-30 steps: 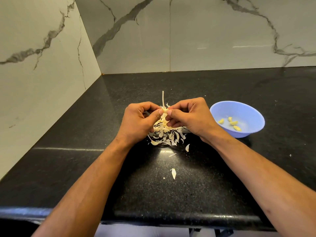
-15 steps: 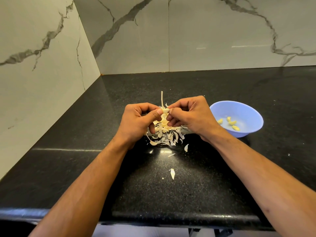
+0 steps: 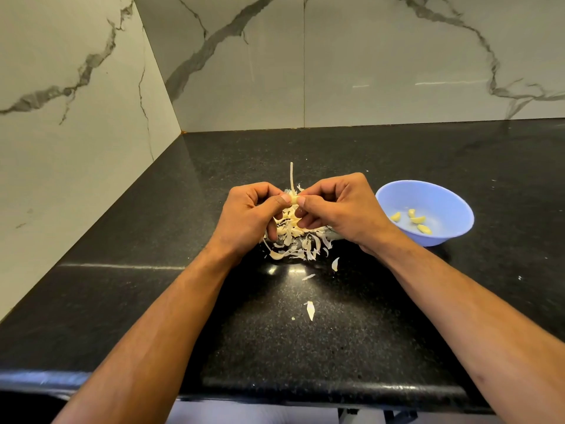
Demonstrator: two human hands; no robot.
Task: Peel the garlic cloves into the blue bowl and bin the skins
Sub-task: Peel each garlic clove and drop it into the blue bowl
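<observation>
A small pale garlic clove (image 3: 294, 199) is pinched between the thumbs and fingertips of both hands above the counter. My left hand (image 3: 249, 217) holds its left end and my right hand (image 3: 339, 209) its right end. Directly under the hands lies a heap of papery garlic skins (image 3: 295, 240), with a thin dry stalk (image 3: 291, 177) sticking up behind. The blue bowl (image 3: 440, 197) stands just right of my right hand and holds several peeled yellow cloves (image 3: 417, 220).
The black speckled counter (image 3: 397, 154) sits in a corner between marble walls on the left and at the back. Loose skin flakes (image 3: 310, 310) lie nearer the counter's front edge. No bin is in view.
Both hands have stayed over the skin heap, working the same clove with small finger shifts. The bowl and skins have not moved.
</observation>
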